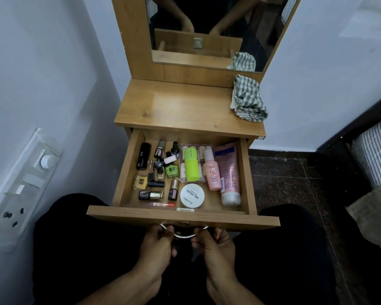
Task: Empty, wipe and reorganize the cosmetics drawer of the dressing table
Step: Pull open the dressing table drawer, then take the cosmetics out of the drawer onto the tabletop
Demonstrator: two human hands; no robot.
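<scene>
The wooden drawer (183, 219) of the dressing table stands pulled out toward me. Inside lie several nail polish bottles (171, 170) on the left, a black tube (143, 156), a neon green bottle (190, 165), a pink spray bottle (211, 172), a pink tube (228, 172) and a round white nail polish remover tub (192, 195). My left hand (157, 244) and my right hand (213, 244) both grip the metal ring handle (184, 235) under the drawer front. A green checked cloth (248, 99) lies crumpled on the tabletop's right side.
The tabletop (180, 106) carries only the cloth, with a mirror (207, 29) behind it. White walls flank the table; a switchboard (24, 177) is on the left wall. Dark tiled floor and striped bedding (374, 150) lie to the right.
</scene>
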